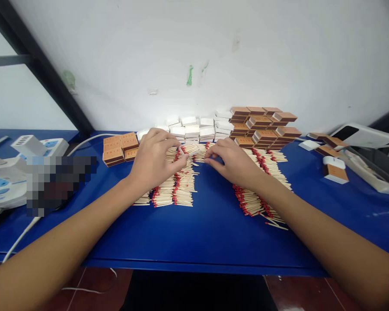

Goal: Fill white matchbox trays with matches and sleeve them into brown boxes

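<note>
Blue surface [201,233], near edge bare. On it lie two heaps of red-tipped matches: left heap [178,190] and right heap [251,203]. The left hand [154,157] is over the left heap, its grip closed on a small white match tray [190,149], held just above the matches between both hands. The right hand [235,164] has curled fingers with the tips at loose matches; I cannot tell its grip state. Behind, by the wall, are white trays [197,128], brown sleeves [266,127] and orange boxes [118,149].
</note>
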A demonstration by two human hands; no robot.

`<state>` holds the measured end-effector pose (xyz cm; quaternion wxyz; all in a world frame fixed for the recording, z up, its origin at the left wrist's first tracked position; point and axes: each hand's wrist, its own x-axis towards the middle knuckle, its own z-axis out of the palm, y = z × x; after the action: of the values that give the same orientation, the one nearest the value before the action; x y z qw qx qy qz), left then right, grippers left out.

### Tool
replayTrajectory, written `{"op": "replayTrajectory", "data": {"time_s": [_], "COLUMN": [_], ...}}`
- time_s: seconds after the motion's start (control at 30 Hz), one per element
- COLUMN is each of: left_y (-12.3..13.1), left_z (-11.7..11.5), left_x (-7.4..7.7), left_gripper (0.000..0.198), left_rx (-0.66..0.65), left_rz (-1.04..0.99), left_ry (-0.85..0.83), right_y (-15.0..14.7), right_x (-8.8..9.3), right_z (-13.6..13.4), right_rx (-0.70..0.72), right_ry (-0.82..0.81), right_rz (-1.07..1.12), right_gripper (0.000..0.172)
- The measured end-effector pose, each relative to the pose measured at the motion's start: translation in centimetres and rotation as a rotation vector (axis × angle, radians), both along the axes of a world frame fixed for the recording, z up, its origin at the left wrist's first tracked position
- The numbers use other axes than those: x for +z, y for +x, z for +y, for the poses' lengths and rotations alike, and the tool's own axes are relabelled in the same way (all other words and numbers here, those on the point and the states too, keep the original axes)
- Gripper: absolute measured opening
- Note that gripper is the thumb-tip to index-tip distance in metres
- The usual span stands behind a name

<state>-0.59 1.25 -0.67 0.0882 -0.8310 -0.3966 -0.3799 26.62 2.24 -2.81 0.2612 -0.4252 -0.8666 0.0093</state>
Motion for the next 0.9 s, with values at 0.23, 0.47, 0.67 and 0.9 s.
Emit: {"op": "replayTrajectory", "data": {"time_s": [0.23, 0.47, 0.67, 0.9], "left_y": [0.2, 0.2, 0.1, 0.2], "left_z": [-0.2, -0.2, 0.0, -0.1], "left_x": [0.0, 0.0, -0.2, -0.5], "left_gripper": [0.022, 0.022, 0.022, 0.017], "left_rx": [0.006, 0.001, -0.008, -0.089], "left_rz": [0.002, 0.003, 0.028, 0.083], "left_ry": [-0.024, -0.021, -0.062, -0.085], "right_y": [-0.8, -0.8, -0.1, 0.8], "right_x": [-0.5, -0.7, -0.1, 1.7], "right_z": [0.1, 0.4, 0.4, -0.4], "right_rx": [-0.004, -0.008, -0.023, -0.024], "right_ry": [-0.07, -0.067, -0.072, 0.139], "right_rz": [-0.043, -0.06, -0.121, 0.008], "right_gripper": [0.007, 0.013, 0.016, 0.013]}}
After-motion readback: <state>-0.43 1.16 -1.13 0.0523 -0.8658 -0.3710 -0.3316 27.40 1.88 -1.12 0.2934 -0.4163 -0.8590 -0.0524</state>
